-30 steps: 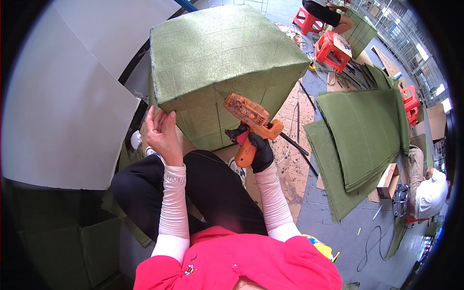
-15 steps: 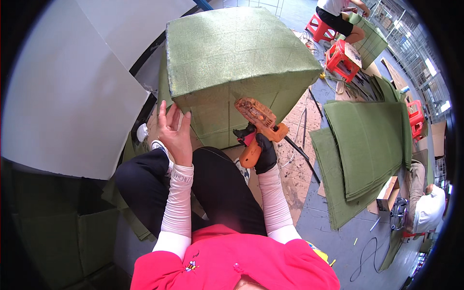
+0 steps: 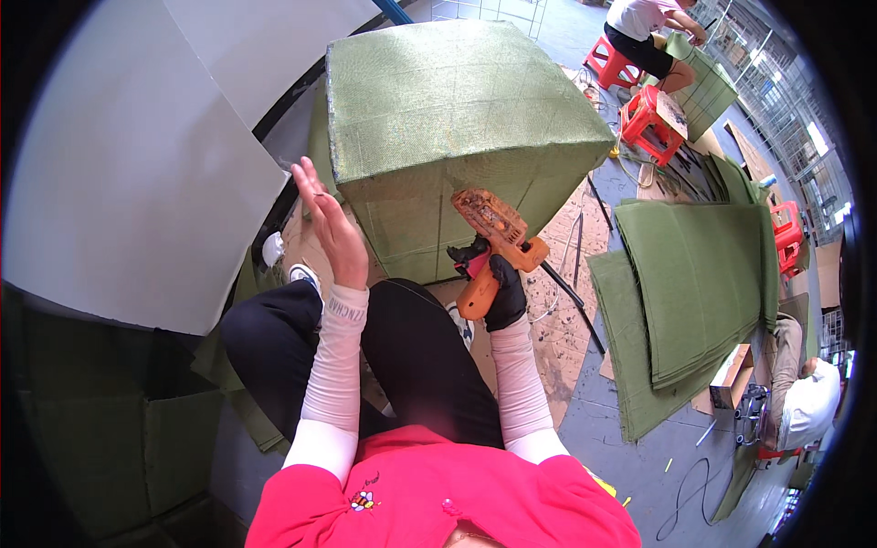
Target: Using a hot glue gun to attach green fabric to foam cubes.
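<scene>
A large box covered in green mesh fabric (image 3: 457, 100) stands in front of my knees. My left hand (image 3: 336, 230) is bare, with its fingers stretched out beside the box's near left edge, and nothing shows in it. My right hand (image 3: 505, 292), in a black glove, is wrapped round the handle of an orange hot glue gun (image 3: 493, 219). The gun's stained body points up and to the left, in front of the box's near face. Something dark and pinkish-red sits at its front by my fingers; I cannot make out what.
Stacked green fabric panels (image 3: 703, 283) lie on the right, near black strips (image 3: 562, 283) on stained cardboard (image 3: 566, 338). Curved white boards (image 3: 137, 173) stand at left. A red stool (image 3: 653, 123) is at far right. Two people work nearby, one at the far right (image 3: 639, 27), another at right (image 3: 808, 402).
My left hand has come away from the box's corner; its fingers have straightened and drawn together. My right hand still grips the glue gun in nearly the same place.
</scene>
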The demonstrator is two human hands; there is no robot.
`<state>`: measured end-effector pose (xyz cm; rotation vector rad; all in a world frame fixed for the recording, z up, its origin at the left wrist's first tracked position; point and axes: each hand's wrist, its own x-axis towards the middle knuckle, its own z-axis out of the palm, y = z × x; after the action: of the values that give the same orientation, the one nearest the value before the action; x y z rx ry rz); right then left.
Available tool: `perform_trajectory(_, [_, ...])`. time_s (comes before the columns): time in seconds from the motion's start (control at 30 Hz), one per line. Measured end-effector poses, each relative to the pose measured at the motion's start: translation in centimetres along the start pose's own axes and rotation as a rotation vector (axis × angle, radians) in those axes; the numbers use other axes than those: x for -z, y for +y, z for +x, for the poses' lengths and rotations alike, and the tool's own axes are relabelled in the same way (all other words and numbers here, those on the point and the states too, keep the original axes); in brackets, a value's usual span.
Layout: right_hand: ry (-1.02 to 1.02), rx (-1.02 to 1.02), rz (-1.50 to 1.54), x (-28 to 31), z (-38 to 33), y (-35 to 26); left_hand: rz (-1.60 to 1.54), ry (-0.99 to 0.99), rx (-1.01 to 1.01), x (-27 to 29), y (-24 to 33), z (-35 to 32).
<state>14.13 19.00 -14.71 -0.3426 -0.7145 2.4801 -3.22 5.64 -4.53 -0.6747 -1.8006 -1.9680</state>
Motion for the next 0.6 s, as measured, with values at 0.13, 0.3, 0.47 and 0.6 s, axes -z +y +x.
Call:
perform_trajectory(0.13, [-0.102, 0.043, 0.010, 0.16, 0.29, 0.25, -0.054, -0.110, -0.061, -1.40, -0.17, 0.66])
perform_trajectory(0.3, [-0.127, 0.057, 0.006, 0.56, 0.69, 0.38, -0.086, -0.177, -0.027, -1.27, -0.03, 0.71])
perform_trajectory(0.47, [-0.098, 0.078, -0.101, 0.37, 0.60, 0.17, -0.127, -0.169, -0.016, -1.21, -0.17, 0.74])
perform_trajectory(0.6, [-0.060, 0.058, 0.018, -0.10, 0.43, 0.08, -0.150, -0.062, -0.027, -1.39, -0.27, 0.55])
